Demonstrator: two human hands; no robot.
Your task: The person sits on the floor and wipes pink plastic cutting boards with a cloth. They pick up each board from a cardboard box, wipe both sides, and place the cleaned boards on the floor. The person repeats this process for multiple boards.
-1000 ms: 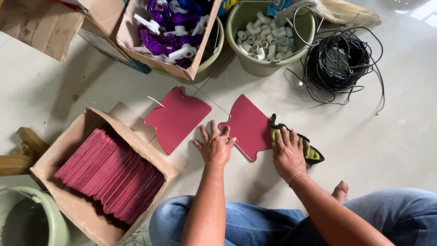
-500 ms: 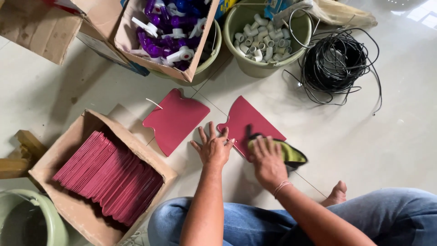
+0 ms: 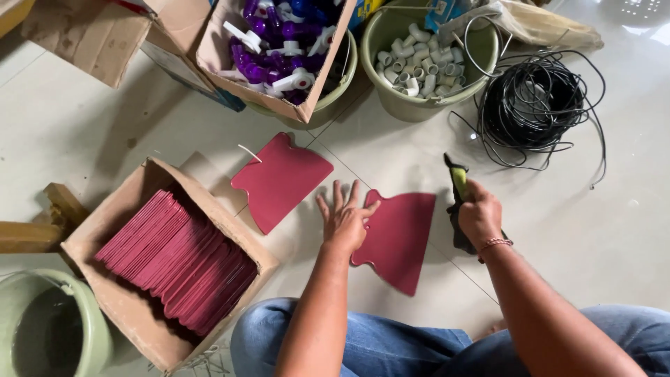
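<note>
My left hand [image 3: 344, 217] lies flat with fingers spread on the left edge of a dark red cut-out card [image 3: 398, 237] on the floor. My right hand [image 3: 480, 215] grips a black and yellow-green hand tool [image 3: 458, 183], its tip pointing away from me just right of that card. A second red card [image 3: 281, 179] with a small white tie lies on the floor to the left of my left hand.
A cardboard box [image 3: 150, 183] holds a stack of the same red cards at the left. Beyond are a box of purple and white plastic parts [image 3: 279, 43], a green bucket of white tube pieces [image 3: 426, 59], a black wire coil [image 3: 536, 108] and a green bucket [image 3: 49, 328].
My right hand closed on the tool and lifted it off the card's right side, moving it right and up. The card under my left hand has turned and slid nearer to me.
</note>
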